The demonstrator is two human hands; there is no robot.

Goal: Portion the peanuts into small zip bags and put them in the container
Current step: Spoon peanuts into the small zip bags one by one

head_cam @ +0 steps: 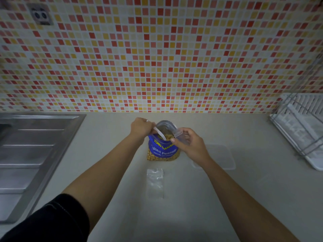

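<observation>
A blue bag of salted peanuts point(163, 151) stands open on the counter, peanuts showing at its mouth. My left hand point(141, 128) grips a white spoon point(160, 133) whose tip dips into the bag's opening. My right hand point(189, 142) holds a small clear zip bag point(180, 134) right beside the peanut bag's mouth. A stack of empty clear zip bags point(155, 183) lies flat on the counter nearer to me. A clear plastic container point(220, 157) sits to the right, partly behind my right wrist.
A steel sink drainboard point(33, 154) fills the left side. A white dish rack point(302, 130) stands at the far right. The mosaic tile wall point(157, 55) rises just behind the counter point(174, 215).
</observation>
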